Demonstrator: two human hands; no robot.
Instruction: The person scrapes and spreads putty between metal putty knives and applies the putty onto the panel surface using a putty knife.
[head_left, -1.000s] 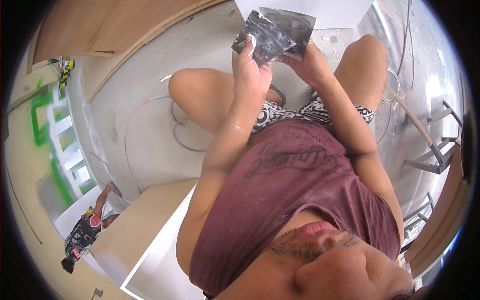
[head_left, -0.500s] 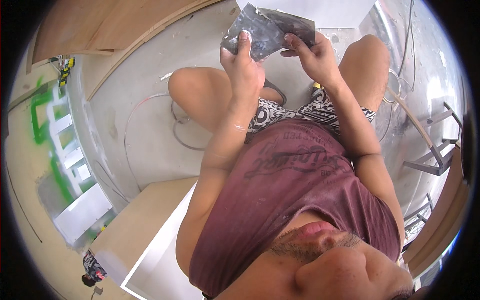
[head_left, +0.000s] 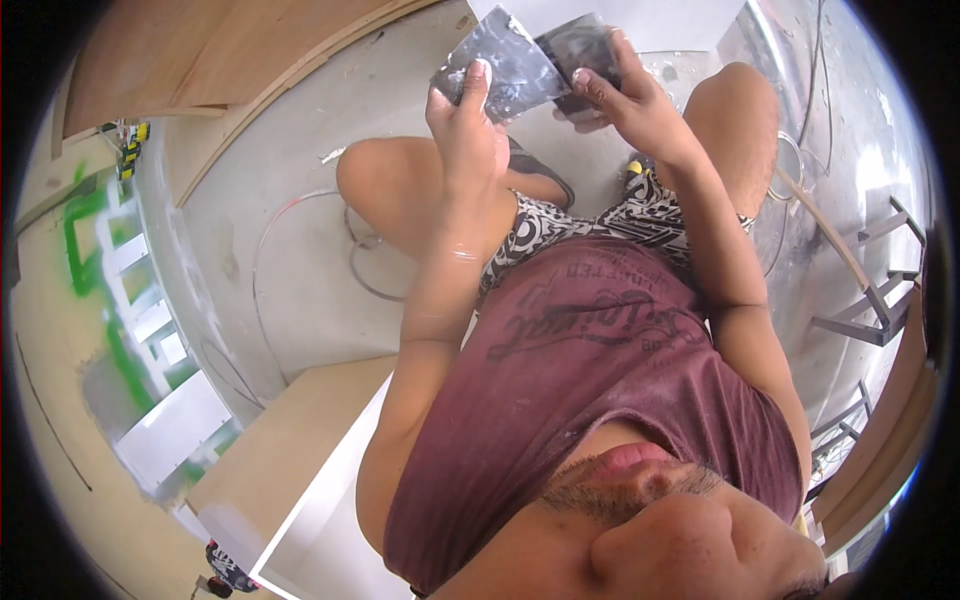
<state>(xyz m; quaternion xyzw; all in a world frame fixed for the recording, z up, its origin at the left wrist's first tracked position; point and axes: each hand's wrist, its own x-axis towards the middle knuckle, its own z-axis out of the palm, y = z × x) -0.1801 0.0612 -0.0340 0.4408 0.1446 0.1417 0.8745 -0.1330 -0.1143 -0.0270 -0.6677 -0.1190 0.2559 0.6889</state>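
Observation:
My left hand (head_left: 470, 125) grips a flat grey scraper plate (head_left: 508, 68), its thumb laid over the face. White paste is smeared on that plate and on the left thumb. Closed around a second, darker scraper plate (head_left: 582, 48) is my right hand (head_left: 645, 115), with thumb on top and fingers beneath. In the picture, a corner of the left plate lies over the right plate's edge; whether they touch I cannot tell. Both plates are held out above the space between my bent knees, close to a white panel (head_left: 640, 25).
Wooden panels (head_left: 220, 50) stand at the far left. Hoses (head_left: 370, 275) curl on the grey floor (head_left: 300, 240). A white-edged box (head_left: 330, 500) is beside my left arm. Metal frames (head_left: 870, 325) and a wooden strip (head_left: 825, 235) lie at right. Another person (head_left: 228, 570) is at lower left.
My left hand and its plate have shifted slightly left. The right plate has swung more upright, its top edge now higher, and the right fingers have come further round it.

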